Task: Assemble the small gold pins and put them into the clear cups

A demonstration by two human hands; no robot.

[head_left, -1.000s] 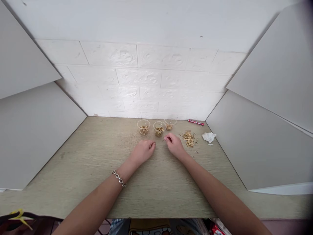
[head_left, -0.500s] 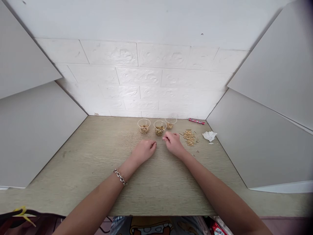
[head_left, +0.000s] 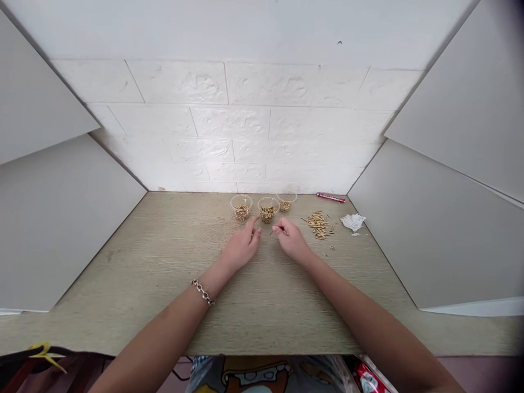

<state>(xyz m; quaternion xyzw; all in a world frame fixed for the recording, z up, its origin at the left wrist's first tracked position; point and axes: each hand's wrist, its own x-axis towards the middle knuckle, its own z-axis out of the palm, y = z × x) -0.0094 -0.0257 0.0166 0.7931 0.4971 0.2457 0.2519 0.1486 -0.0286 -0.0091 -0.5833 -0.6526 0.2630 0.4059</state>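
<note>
My left hand (head_left: 242, 244) is just in front of the middle clear plastic cup (head_left: 267, 212), which holds small gold metal pieces. Its index finger points at that cup's rim, with the thumb apart from it. I see nothing between them. Beside it, my right hand (head_left: 291, 239) is closed in a pinch, and a small thin pin-like piece (head_left: 271, 233) sticks out from the fingertips. Another clear cup (head_left: 241, 209) with finer gold pieces stands to the left. Slightly behind on the right is a third cup (head_left: 285, 204) with a few gold pieces.
Gold metal pins (head_left: 318, 225) lie in a pile right of my right hand. Past them sit a crumpled white plastic piece (head_left: 352, 221) and a red pen (head_left: 331, 197). Tiny bits (head_left: 219, 229) are scattered left of the cups. Grey panels (head_left: 82, 218) and a white brick-pattern wall (head_left: 229, 125) enclose the table.
The left hand's index finger has stretched out from a closed pinch toward the middle cup. My right hand stays pinched in nearly the same place. The view has shifted slightly.
</note>
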